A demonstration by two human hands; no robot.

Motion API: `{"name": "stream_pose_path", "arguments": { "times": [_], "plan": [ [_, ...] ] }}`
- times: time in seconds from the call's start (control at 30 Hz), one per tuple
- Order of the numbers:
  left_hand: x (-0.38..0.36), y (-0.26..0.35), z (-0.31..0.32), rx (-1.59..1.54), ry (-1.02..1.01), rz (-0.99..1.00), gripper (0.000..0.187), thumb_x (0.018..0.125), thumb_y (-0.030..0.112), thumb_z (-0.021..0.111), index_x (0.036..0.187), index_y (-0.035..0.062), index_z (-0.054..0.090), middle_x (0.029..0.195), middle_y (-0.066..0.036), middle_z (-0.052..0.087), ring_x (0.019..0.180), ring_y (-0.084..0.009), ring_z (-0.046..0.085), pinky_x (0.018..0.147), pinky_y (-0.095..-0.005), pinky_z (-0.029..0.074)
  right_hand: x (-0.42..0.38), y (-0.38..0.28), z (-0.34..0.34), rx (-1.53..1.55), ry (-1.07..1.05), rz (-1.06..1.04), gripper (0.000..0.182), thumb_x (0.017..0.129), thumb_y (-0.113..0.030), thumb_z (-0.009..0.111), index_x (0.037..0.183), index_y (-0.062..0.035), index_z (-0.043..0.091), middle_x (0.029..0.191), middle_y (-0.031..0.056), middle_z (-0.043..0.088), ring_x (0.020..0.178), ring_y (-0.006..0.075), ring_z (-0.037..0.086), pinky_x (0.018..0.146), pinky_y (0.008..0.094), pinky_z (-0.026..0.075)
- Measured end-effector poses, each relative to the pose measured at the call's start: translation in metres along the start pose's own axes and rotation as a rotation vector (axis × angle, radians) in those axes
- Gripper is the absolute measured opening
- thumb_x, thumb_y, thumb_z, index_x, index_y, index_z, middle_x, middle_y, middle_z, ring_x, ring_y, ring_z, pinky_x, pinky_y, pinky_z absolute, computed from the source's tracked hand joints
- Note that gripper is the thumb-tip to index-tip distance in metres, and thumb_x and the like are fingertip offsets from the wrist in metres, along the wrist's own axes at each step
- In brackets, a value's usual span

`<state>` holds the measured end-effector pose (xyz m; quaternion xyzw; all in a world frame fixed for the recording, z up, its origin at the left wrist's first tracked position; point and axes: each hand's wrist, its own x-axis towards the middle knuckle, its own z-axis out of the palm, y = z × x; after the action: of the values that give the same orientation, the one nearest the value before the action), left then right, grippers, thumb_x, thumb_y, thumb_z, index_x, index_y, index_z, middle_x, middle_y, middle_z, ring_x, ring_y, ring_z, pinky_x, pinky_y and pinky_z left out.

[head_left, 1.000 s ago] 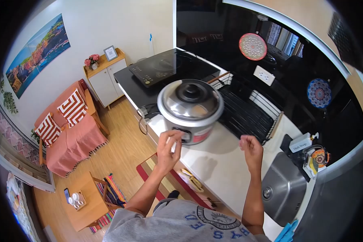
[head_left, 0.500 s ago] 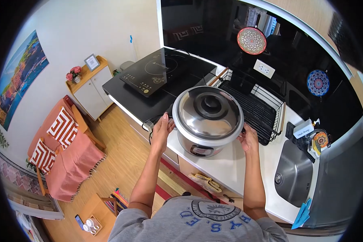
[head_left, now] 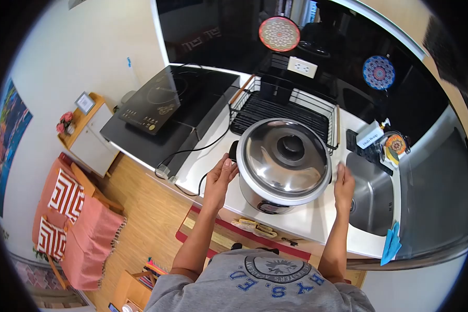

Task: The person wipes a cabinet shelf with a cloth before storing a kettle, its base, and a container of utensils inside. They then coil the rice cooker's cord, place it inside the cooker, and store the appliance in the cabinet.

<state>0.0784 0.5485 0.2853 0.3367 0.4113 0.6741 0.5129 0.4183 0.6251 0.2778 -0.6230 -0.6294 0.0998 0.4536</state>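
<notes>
A silver rice cooker point(head_left: 268, 195) with a shiny metal lid point(head_left: 265, 169) and a black knob sits on the white counter in front of the dish rack. At its left side, my left hand point(head_left: 222, 179) has thumb and fingers closed at the black handle point(head_left: 234, 151). My right hand point(head_left: 344, 188) is slightly blurred, off the cooker's right side with a narrow gap, fingers pointing up and seemingly holding nothing. A black cord point(head_left: 205, 148) runs over the counter left of the cooker.
An induction cooktop point(head_left: 153, 101) is on the left. Behind the cooker stands a wire dish rack point(head_left: 281, 113). To the right are a steel sink point(head_left: 372, 200), a soap bottle point(head_left: 370, 135) and a blue cloth point(head_left: 391, 244) over the counter edge.
The rice cooker has shifted right along the counter, away from the cooktop, uncovering the cord. My right hand has come off its handle; my left stays at its side. The view has turned right.
</notes>
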Motion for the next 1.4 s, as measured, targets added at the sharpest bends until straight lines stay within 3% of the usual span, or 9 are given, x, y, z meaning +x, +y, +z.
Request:
{"name": "stream_pose_path", "arguments": {
  "times": [0.07,0.13,0.3,0.5,0.6,0.73,0.8,1.03,1.4],
  "plan": [
    [0.002,-0.003,0.005,-0.013,0.021,0.028,0.061,0.097,0.026,0.052,0.138,-0.0128,0.028,0.119,-0.021,0.056,0.109,-0.0212,0.057,0.098,-0.0303,0.045,0.009,-0.097,-0.023,0.136,0.023,-0.131,0.035,0.091,-0.025,0.059,0.117,-0.0026,0.061,0.103,0.0168,0.056,0.099,0.0263,0.056,0.083,0.0337,0.046],
    [0.003,-0.004,0.004,0.019,0.021,0.03,0.06,0.097,0.025,0.052,0.137,-0.0132,0.029,0.119,-0.021,0.056,0.108,-0.0203,0.058,0.098,-0.0299,0.045,0.022,-0.145,-0.016,0.101,-0.175,-0.453,0.045,0.079,-0.033,0.07,0.117,-0.0102,0.063,0.097,0.0105,0.054,0.088,0.0285,0.055,0.081,0.0345,0.045],
    [0.002,0.002,0.004,0.073,0.007,0.014,0.062,0.096,0.025,0.053,0.138,-0.0136,0.027,0.119,-0.02,0.056,0.108,-0.0197,0.058,0.096,-0.0296,0.046,0.047,-0.157,0.016,-0.018,-0.501,-0.522,0.04,0.074,-0.024,0.073,0.112,-0.0128,0.067,0.086,0.0095,0.048,0.076,0.0253,0.053,0.069,0.0347,0.044],
    [0.006,0.0,0.003,0.249,0.035,0.043,0.059,0.096,0.023,0.053,0.141,-0.0055,0.029,0.13,-0.023,0.049,0.115,-0.0227,0.053,0.096,-0.0351,0.045,0.071,-0.18,-0.061,0.199,-0.108,-0.482,0.031,0.076,-0.02,0.07,0.107,-0.0114,0.068,0.08,0.0072,0.052,0.078,0.0194,0.054,0.069,0.0294,0.043],
    [0.016,0.025,0.021,0.713,0.158,0.607,0.046,0.095,0.018,0.054,0.137,0.0037,0.041,0.134,-0.014,0.048,0.119,-0.0243,0.049,0.097,-0.0353,0.044,0.051,-0.146,-0.129,0.221,0.129,-0.341,0.032,0.076,-0.009,0.069,0.108,-0.0067,0.067,0.083,0.0035,0.052,0.076,0.0133,0.05,0.067,0.0244,0.04],
    [0.051,0.066,0.057,1.05,-0.377,0.73,0.05,0.085,0.011,0.065,0.13,0.0011,0.047,0.126,-0.019,0.052,0.12,-0.03,0.048,0.094,-0.0369,0.045,-0.006,-0.005,-0.154,-0.017,0.249,-0.088,0.033,0.074,-0.002,0.069,0.107,-0.0053,0.065,0.094,0.0075,0.059,0.085,0.0207,0.058,0.075,0.0307,0.045],
    [0.063,0.061,0.089,1.235,-1.01,0.512,0.068,0.075,0.018,0.074,0.132,-0.0007,0.043,0.121,-0.023,0.052,0.117,-0.0345,0.049,0.096,-0.0409,0.043,-0.043,0.042,-0.134,-0.164,0.163,-0.042,0.033,0.072,-0.008,0.071,0.104,-0.0075,0.066,0.097,0.0116,0.06,0.086,0.0266,0.06,0.076,0.0352,0.047],
    [0.085,0.013,0.126,1.691,-1.506,0.154,0.098,0.058,0.026,0.082,0.137,-0.0024,0.032,0.12,-0.023,0.051,0.115,-0.0363,0.05,0.097,-0.0399,0.042,-0.096,0.048,-0.056,-0.24,-0.021,0.18,0.037,0.068,-0.018,0.075,0.103,-0.0122,0.066,0.094,0.0183,0.056,0.087,0.0369,0.06,0.075,0.043,0.05],
    [0.091,0.023,0.116,1.314,-1.043,0.43,0.07,0.061,0.024,0.08,0.12,-0.0007,0.051,0.104,-0.02,0.059,0.095,-0.0354,0.06,0.087,-0.0387,0.049,-0.098,0.057,-0.022,-0.225,-0.057,0.202,0.042,0.069,-0.015,0.075,0.108,-0.0091,0.062,0.104,0.0203,0.051,0.093,0.0405,0.059,0.082,0.0446,0.049]
  ]
}}
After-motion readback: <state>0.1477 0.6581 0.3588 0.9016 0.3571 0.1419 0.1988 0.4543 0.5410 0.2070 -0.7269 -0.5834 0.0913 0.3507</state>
